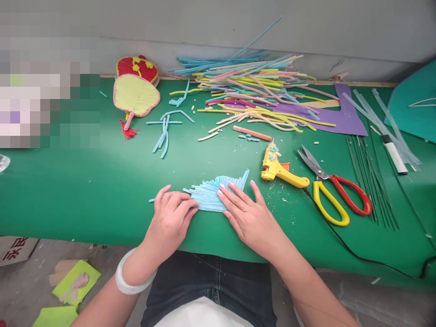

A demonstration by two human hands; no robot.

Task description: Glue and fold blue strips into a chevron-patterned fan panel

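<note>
A fan-shaped piece made of light-blue strips [207, 196] lies near the table's front edge, its uneven strip ends fanning to the left and upper right. My left hand [171, 217] is at its left end, with thumb and forefinger pinched together at the lower left edge on a light-blue strip [151, 200], whose tip sticks out left of the hand. Flat across the right part of the piece rests my right hand [250, 213], fingers spread and pressing on the strips. The part beneath that palm is hidden.
A yellow glue gun [281, 170] and scissors [323, 175] lie to the right, a black cord [354, 256] trailing off. Colourful strips [252, 86] are heaped behind. Further off are a yellow fan [136, 95], green wires [369, 181], clear sticks [384, 122] and purple sheet [350, 113].
</note>
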